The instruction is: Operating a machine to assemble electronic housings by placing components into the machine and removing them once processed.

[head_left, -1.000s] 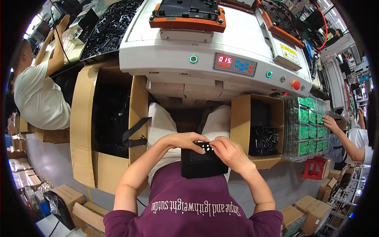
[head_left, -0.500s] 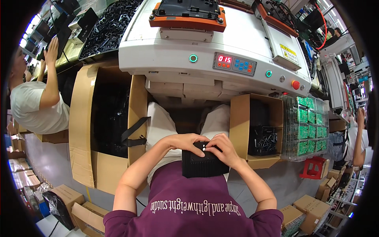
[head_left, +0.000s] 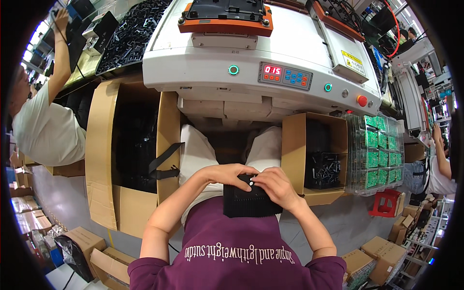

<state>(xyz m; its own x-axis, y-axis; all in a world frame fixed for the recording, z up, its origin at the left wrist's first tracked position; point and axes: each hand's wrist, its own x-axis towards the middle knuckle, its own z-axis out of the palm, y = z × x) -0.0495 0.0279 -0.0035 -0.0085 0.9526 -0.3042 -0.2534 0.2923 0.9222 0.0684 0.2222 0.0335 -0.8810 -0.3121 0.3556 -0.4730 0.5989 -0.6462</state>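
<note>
Matt black in the head view, a ribbed block (head_left: 249,205) sits against the front of the purple shirt (head_left: 232,241), over the lap, at about five o'clock from the middle of the view. The left hand (head_left: 231,175), at the block's half past ten, is closed round its far edge, with the thumb laid on the upper face; the right hand (head_left: 278,186), at two o'clock, has its fingers bunched at the far edge beside small white dots (head_left: 251,183), and whether they pinch one of these I cannot tell. To do this fingertip work well, I would let the left hand bear the block's weight and keep its face level, hold the left thumb clear of the dots, and let the right fingers touch only the spot they work on, lightly and squarely. As to looks, the block is dark and roughly rectangular, with a row of fine teeth along its six o'clock side and a flatter face toward twelve, partly hidden by the hands; whether it is one piece or a stack of thin ones is not clear. An open cardboard box (head_left: 293,145) stands at two o'clock from it.
</note>
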